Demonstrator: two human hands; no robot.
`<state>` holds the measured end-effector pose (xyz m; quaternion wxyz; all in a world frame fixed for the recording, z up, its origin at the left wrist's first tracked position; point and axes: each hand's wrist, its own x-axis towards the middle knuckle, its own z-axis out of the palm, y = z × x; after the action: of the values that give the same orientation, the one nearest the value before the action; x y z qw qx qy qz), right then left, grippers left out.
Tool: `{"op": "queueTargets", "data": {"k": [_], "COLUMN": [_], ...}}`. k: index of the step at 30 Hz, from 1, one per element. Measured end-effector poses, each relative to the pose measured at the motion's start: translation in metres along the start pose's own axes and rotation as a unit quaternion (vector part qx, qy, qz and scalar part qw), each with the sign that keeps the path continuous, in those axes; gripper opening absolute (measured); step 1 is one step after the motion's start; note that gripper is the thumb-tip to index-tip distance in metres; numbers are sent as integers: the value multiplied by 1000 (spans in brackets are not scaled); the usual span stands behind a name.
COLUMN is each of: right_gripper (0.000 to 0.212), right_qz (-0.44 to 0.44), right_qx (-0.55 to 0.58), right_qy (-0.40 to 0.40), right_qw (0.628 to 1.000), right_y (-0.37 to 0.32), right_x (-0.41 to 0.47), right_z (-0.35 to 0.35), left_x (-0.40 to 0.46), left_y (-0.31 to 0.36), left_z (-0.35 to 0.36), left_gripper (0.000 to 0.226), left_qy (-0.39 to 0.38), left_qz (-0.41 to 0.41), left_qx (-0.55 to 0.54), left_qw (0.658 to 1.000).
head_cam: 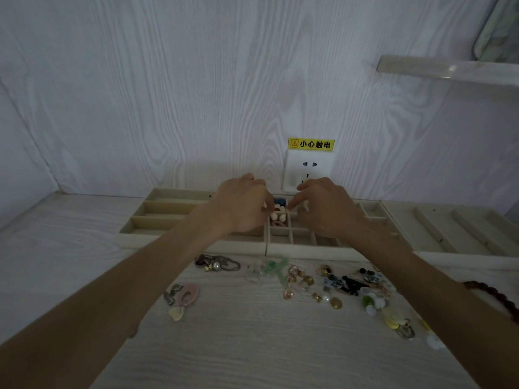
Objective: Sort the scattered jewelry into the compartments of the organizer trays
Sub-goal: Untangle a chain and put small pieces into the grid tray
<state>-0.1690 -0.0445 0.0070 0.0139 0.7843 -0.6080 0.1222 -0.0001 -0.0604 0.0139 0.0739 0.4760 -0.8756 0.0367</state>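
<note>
Three beige organizer trays stand in a row against the wall: a left tray (157, 217) with long slots, a middle tray (303, 249) with small square compartments, and a right tray (449, 228) with long slots. Both hands hover over the middle tray's far left compartments. My left hand (241, 206) has its fingers curled down beside small white, red and blue pieces (279, 213) lying in those compartments. My right hand (325, 206) points its index finger at them, with a small white piece (306, 204) by its fingers. Whether either hand holds anything is hidden. Scattered jewelry (297, 279) lies on the table in front.
Loose pieces spread along the table: a chain with a pearl (216, 263), a pink oval earring (188, 294), gold earrings (335, 303), green and yellow pieces (393, 315). A dark bead bracelet (497, 297) lies at the right. A wall socket (307, 169) sits behind the trays.
</note>
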Motion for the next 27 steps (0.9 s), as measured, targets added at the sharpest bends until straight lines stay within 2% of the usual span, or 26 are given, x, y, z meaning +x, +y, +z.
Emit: {"op": "queueTargets", "data": {"k": [3,7,11,15,20,27], "right_gripper": [14,20,41,16,12,13], "right_qz": [34,39,52,52,59,81], "right_qx": [14,-58,-139,-171,-153,-70], "right_qy": [58,30,23,12,-12,27], "right_qw": [998,997,989,984,986,994], "right_y": [-9,-23,-33,-41,-45,-36], "right_x": [5,10,12,12,10,10], "right_z": [6,4,0,-3,-4,5], "left_x": [0,2,2,5,7,1], "left_y": [1,1,-1,-2,-3,0], "left_z": [2,3,5,11,12,7], "left_gripper": [31,33,30,26,25,32], "left_qy": [-3,1,12,36,41,22], "left_qz": [7,11,11,-14,-33,-7], "left_qx": [-3,6,-2,-6,-8,-41], "left_qw": [1000,1000,1000,999,999,999]}}
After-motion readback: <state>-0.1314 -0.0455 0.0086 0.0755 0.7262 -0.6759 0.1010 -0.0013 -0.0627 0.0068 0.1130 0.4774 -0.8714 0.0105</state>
